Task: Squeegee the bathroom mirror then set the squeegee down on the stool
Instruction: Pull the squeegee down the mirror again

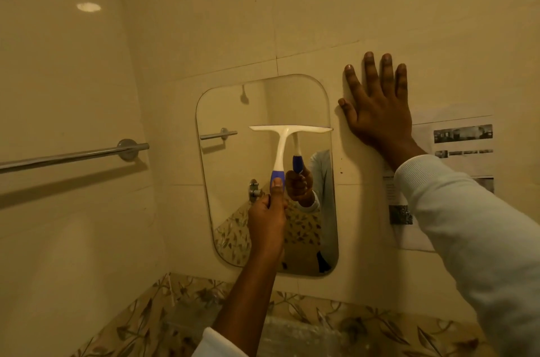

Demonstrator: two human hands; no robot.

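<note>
A rounded rectangular mirror (233, 181) hangs on the cream tiled wall ahead. My left hand (267, 215) is shut on the blue grip of a white squeegee (282, 139), thumb up along the handle. The squeegee's blade lies level against the glass about a third of the way down, reaching the mirror's right edge. My right hand (377, 105) rests flat and spread on the wall just right of the mirror. The stool is out of view.
A chrome towel bar (73, 155) runs along the left wall. Printed paper sheets (455, 152) are stuck to the wall at the right, partly behind my right sleeve. A leaf-patterned tile band (321, 324) runs below the mirror.
</note>
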